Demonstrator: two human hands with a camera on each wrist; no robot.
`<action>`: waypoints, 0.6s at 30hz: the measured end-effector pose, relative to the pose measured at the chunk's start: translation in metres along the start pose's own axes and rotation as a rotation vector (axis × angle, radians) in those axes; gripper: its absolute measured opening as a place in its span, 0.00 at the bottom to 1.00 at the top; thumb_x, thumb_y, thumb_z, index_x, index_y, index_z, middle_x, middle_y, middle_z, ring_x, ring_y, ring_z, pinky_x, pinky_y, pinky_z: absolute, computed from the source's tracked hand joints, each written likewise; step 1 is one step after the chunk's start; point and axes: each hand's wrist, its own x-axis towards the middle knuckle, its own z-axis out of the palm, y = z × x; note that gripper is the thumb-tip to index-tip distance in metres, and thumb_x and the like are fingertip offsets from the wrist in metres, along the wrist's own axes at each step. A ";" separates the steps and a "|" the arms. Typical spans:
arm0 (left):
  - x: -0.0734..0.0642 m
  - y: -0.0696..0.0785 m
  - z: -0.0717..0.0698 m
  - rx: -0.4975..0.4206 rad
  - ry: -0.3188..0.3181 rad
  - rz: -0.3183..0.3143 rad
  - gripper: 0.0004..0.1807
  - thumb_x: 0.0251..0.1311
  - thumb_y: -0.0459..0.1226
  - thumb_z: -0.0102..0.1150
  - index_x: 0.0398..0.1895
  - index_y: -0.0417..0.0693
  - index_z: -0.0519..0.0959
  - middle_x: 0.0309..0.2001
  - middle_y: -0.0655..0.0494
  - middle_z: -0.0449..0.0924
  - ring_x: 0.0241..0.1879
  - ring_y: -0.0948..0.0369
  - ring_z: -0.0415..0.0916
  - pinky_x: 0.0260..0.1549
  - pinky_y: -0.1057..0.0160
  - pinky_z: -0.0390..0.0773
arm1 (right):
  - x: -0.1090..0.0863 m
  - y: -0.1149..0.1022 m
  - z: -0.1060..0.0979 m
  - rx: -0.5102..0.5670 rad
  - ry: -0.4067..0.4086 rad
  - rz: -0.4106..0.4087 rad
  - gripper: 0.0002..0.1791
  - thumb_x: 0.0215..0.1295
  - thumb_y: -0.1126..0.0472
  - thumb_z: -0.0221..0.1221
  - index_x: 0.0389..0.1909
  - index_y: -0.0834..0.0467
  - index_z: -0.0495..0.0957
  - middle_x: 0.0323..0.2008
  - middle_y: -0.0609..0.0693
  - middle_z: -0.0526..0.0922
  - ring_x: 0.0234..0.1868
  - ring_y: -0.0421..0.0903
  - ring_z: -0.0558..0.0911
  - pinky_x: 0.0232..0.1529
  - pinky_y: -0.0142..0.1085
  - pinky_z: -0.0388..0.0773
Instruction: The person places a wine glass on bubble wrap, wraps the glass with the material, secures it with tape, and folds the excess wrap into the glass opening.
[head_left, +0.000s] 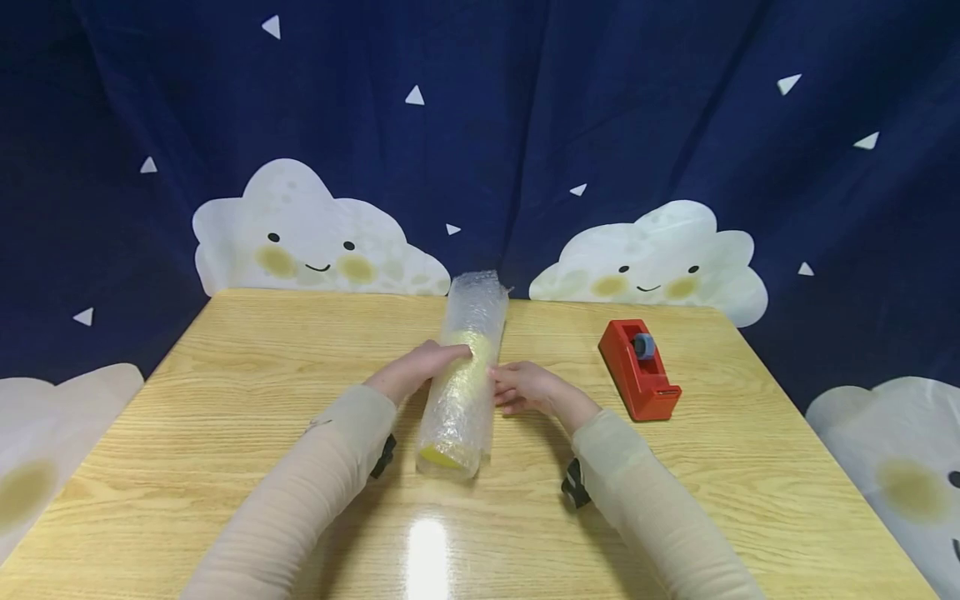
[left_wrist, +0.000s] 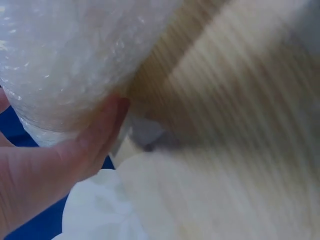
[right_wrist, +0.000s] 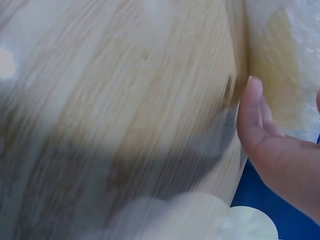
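A long roll of bubble wrap lies lengthwise at the middle of the table, with something yellow showing inside it. My left hand grips its left side, thumb across the top. In the left wrist view, the left fingers curve along the crinkled plastic. On the opposite side, my right hand touches the roll's right edge. The right wrist view shows those fingers lightly bent and resting against the side of the wrap. What the wrap encloses is mostly hidden.
A red tape dispenser with a blue-toned tape roll stands to the right on the wooden table. Behind the table's far edge hangs a dark blue curtain printed with white clouds and triangles.
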 end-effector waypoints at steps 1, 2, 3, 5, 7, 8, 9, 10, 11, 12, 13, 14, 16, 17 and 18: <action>0.000 0.000 0.000 -0.039 -0.019 -0.004 0.41 0.54 0.49 0.52 0.65 0.29 0.56 0.65 0.38 0.60 0.57 0.52 0.66 0.59 0.55 0.68 | 0.000 0.000 0.000 0.002 -0.006 -0.001 0.28 0.72 0.53 0.46 0.62 0.72 0.60 0.42 0.56 0.79 0.34 0.41 0.79 0.42 0.36 0.80; 0.000 0.000 0.000 -0.069 -0.040 -0.007 0.42 0.55 0.49 0.52 0.67 0.30 0.53 0.67 0.39 0.57 0.61 0.50 0.63 0.62 0.53 0.65 | 0.000 0.000 -0.001 0.007 -0.011 -0.001 0.28 0.72 0.53 0.45 0.61 0.72 0.60 0.42 0.57 0.79 0.34 0.41 0.79 0.44 0.37 0.80; 0.000 0.000 0.000 -0.088 -0.057 -0.010 0.44 0.56 0.50 0.52 0.68 0.32 0.50 0.70 0.39 0.52 0.65 0.49 0.59 0.65 0.51 0.62 | 0.000 0.000 -0.001 0.013 -0.014 -0.004 0.28 0.72 0.53 0.45 0.61 0.73 0.60 0.42 0.57 0.79 0.34 0.41 0.79 0.45 0.38 0.80; 0.000 0.000 0.001 -0.091 -0.080 -0.016 0.47 0.57 0.53 0.52 0.70 0.34 0.47 0.72 0.40 0.47 0.69 0.48 0.54 0.67 0.49 0.58 | 0.001 -0.001 -0.002 0.030 -0.022 -0.007 0.28 0.72 0.54 0.45 0.61 0.73 0.60 0.40 0.56 0.79 0.34 0.41 0.79 0.46 0.37 0.80; -0.001 0.001 0.002 -0.051 -0.082 -0.030 0.52 0.56 0.57 0.53 0.72 0.35 0.42 0.74 0.41 0.40 0.71 0.48 0.49 0.68 0.49 0.55 | 0.002 -0.001 -0.003 0.049 -0.028 -0.012 0.27 0.72 0.55 0.45 0.60 0.74 0.60 0.36 0.53 0.77 0.33 0.41 0.79 0.45 0.36 0.80; -0.001 0.001 0.002 -0.021 -0.079 -0.038 0.54 0.55 0.59 0.54 0.72 0.35 0.40 0.74 0.41 0.39 0.71 0.48 0.47 0.68 0.49 0.55 | 0.003 -0.001 -0.003 0.056 -0.026 -0.011 0.27 0.72 0.55 0.46 0.60 0.73 0.60 0.35 0.52 0.77 0.33 0.41 0.78 0.45 0.36 0.80; -0.001 0.001 0.002 0.009 -0.074 -0.044 0.57 0.54 0.60 0.54 0.72 0.35 0.38 0.74 0.41 0.36 0.72 0.47 0.45 0.68 0.50 0.54 | 0.003 -0.001 -0.003 0.059 -0.026 -0.014 0.27 0.72 0.55 0.46 0.60 0.74 0.60 0.34 0.51 0.77 0.32 0.41 0.78 0.44 0.35 0.80; -0.002 0.001 0.003 0.035 -0.067 -0.050 0.58 0.54 0.61 0.54 0.72 0.34 0.36 0.74 0.41 0.35 0.72 0.47 0.45 0.69 0.51 0.53 | 0.004 -0.001 -0.002 0.064 -0.027 -0.014 0.27 0.72 0.55 0.46 0.60 0.74 0.60 0.34 0.51 0.76 0.32 0.41 0.78 0.44 0.35 0.80; -0.002 0.001 0.003 0.056 -0.057 -0.055 0.59 0.53 0.61 0.55 0.72 0.34 0.35 0.74 0.40 0.33 0.72 0.47 0.43 0.69 0.51 0.52 | 0.005 -0.001 -0.002 0.066 -0.026 -0.013 0.27 0.72 0.55 0.47 0.60 0.74 0.60 0.34 0.51 0.76 0.32 0.41 0.78 0.43 0.35 0.80; -0.002 0.001 0.004 0.068 -0.053 -0.052 0.59 0.53 0.60 0.55 0.72 0.33 0.34 0.74 0.39 0.32 0.72 0.46 0.42 0.69 0.51 0.52 | 0.005 -0.001 -0.002 0.069 -0.024 -0.012 0.27 0.72 0.55 0.47 0.60 0.74 0.60 0.33 0.51 0.76 0.32 0.41 0.78 0.43 0.35 0.80; -0.002 0.001 0.004 0.078 -0.044 -0.051 0.59 0.53 0.60 0.55 0.72 0.32 0.35 0.74 0.39 0.34 0.72 0.46 0.43 0.69 0.51 0.52 | 0.005 -0.001 -0.002 0.071 -0.021 -0.011 0.27 0.72 0.56 0.47 0.60 0.74 0.60 0.33 0.51 0.76 0.32 0.41 0.78 0.43 0.35 0.80; -0.002 0.001 0.004 0.079 -0.038 -0.051 0.58 0.53 0.59 0.55 0.72 0.32 0.36 0.74 0.39 0.35 0.72 0.46 0.44 0.69 0.51 0.53 | 0.005 0.000 -0.002 0.072 -0.019 -0.010 0.27 0.72 0.56 0.47 0.60 0.74 0.59 0.34 0.51 0.75 0.32 0.41 0.78 0.43 0.34 0.80; -0.002 0.002 0.005 0.078 -0.025 -0.040 0.57 0.53 0.58 0.56 0.71 0.31 0.39 0.73 0.37 0.39 0.71 0.45 0.48 0.68 0.50 0.55 | 0.005 0.000 -0.002 0.076 -0.017 -0.008 0.28 0.71 0.56 0.47 0.61 0.74 0.59 0.34 0.51 0.76 0.32 0.40 0.78 0.43 0.34 0.80; -0.002 0.002 0.005 0.071 -0.023 -0.035 0.56 0.53 0.57 0.56 0.71 0.30 0.40 0.73 0.36 0.40 0.70 0.44 0.50 0.68 0.50 0.56 | 0.005 0.000 -0.002 0.080 -0.016 -0.007 0.28 0.71 0.56 0.47 0.61 0.74 0.59 0.34 0.51 0.76 0.32 0.40 0.78 0.43 0.34 0.80; -0.002 0.002 0.005 0.065 -0.023 -0.032 0.56 0.53 0.56 0.57 0.70 0.29 0.41 0.72 0.35 0.42 0.69 0.44 0.51 0.67 0.50 0.57 | 0.005 0.000 -0.002 0.084 -0.016 -0.009 0.28 0.71 0.56 0.47 0.61 0.74 0.58 0.34 0.51 0.76 0.32 0.40 0.78 0.43 0.34 0.80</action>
